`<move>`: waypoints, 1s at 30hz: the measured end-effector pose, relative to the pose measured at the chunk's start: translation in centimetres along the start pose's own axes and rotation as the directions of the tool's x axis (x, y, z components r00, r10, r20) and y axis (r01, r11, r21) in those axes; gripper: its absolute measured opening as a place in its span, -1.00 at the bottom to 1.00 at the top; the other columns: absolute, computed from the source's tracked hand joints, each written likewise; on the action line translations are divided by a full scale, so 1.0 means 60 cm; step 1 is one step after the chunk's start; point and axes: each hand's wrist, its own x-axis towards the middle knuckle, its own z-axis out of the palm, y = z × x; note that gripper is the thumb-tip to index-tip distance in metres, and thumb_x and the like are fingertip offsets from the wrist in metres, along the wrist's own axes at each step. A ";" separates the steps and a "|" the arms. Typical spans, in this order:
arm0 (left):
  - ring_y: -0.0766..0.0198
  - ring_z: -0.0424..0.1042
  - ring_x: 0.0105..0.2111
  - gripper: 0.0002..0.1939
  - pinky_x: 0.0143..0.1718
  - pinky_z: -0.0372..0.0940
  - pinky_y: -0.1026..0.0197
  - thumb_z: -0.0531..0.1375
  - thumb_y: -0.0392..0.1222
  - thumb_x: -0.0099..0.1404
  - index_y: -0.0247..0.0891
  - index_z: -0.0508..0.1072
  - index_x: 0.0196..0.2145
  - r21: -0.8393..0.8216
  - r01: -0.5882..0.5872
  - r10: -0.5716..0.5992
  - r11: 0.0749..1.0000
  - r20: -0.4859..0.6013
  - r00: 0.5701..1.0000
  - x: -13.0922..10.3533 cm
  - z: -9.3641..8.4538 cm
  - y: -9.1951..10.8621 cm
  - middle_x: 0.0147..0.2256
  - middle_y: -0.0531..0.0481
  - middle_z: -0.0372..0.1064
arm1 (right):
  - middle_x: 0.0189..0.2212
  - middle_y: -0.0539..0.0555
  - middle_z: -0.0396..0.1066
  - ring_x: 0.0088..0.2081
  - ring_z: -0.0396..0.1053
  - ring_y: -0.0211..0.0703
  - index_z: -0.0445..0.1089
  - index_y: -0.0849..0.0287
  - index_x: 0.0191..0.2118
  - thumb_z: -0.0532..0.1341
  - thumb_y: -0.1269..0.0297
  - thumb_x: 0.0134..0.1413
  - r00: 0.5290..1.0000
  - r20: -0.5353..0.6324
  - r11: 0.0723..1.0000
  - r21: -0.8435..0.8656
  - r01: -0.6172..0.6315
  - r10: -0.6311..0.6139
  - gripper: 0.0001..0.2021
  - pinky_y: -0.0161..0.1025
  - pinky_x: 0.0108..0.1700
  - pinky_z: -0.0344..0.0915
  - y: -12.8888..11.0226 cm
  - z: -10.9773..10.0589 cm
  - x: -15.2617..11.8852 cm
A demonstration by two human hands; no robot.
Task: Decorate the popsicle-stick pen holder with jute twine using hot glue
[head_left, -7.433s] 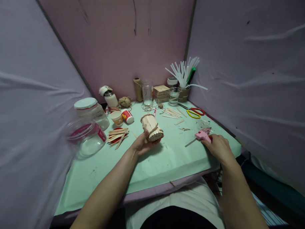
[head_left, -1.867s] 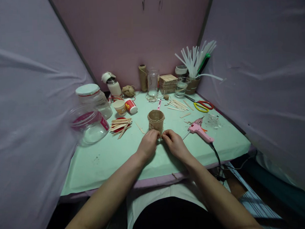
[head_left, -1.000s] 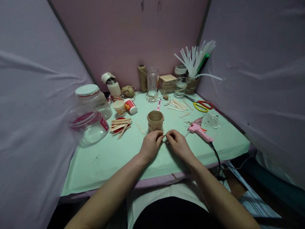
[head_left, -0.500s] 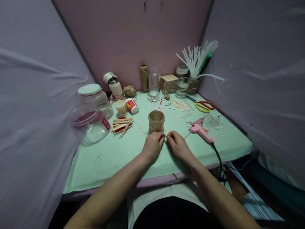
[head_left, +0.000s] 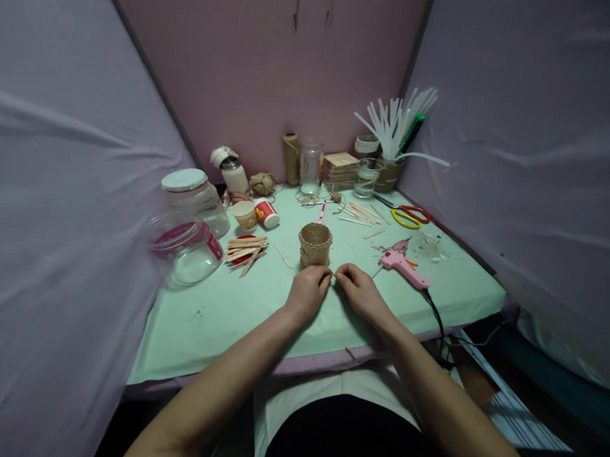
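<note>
Both hands meet just in front of a brown cup-shaped pot (head_left: 315,245) with a braided rim, which stands upright on the table. My left hand (head_left: 310,288) is closed in a pinch close to the pot's base. Beside it, my right hand (head_left: 354,285) is pinched too, its fingertips almost touching the left ones. Something tiny seems to lie between the fingertips, too small to name. To the right of my right hand lies a pink glue gun (head_left: 405,268) with a glue stick poking out toward the hand.
Left of the pot are wooden sticks on a red lid (head_left: 246,252), paper cups (head_left: 267,213) and clear jars (head_left: 191,262). Scissors (head_left: 409,215) and more sticks (head_left: 362,213) lie at right. Twine (head_left: 262,184), a glass jar (head_left: 310,168) and a pot of glue sticks (head_left: 389,175) line the back.
The view has tilted slightly, so everything sits a little lower. Both hands keep their pinch in front of the pot; nothing on the table has visibly moved.
</note>
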 end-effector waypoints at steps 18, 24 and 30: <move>0.25 0.46 -0.33 -0.92 -0.25 0.34 0.21 0.20 -0.34 0.26 -0.27 0.52 -0.34 -0.004 -0.020 0.019 1.000 -0.107 0.994 -0.006 0.000 0.001 -0.37 -0.02 0.51 | -0.40 0.09 0.42 -0.33 0.36 -0.11 0.37 0.16 -0.38 0.13 0.32 0.19 0.924 -0.137 0.891 -0.348 0.292 -0.356 -0.86 -0.20 -0.25 0.26 -0.007 0.009 -0.019; 0.25 0.47 -0.32 -0.91 -0.24 0.35 0.21 0.18 -0.33 0.28 -0.27 0.50 -0.33 0.057 -0.076 0.081 0.995 -0.098 0.992 -0.006 0.003 -0.002 -0.36 -0.03 0.51 | -0.42 0.10 0.44 -0.36 0.38 -0.10 0.39 0.15 -0.41 0.15 0.32 0.15 0.945 -0.138 0.909 -0.344 0.234 -0.295 -0.86 -0.20 -0.27 0.26 -0.001 0.009 -0.012; 0.23 0.47 -0.33 -0.89 -0.25 0.35 0.20 0.16 -0.31 0.31 -0.28 0.48 -0.35 0.160 -0.125 0.131 0.979 -0.023 0.991 -0.008 0.003 -0.004 -0.37 -0.06 0.49 | -0.43 0.11 0.43 -0.36 0.37 -0.09 0.38 0.16 -0.43 0.14 0.33 0.10 0.964 -0.114 0.898 -0.402 0.177 -0.241 -0.87 -0.18 -0.26 0.24 -0.007 0.010 -0.008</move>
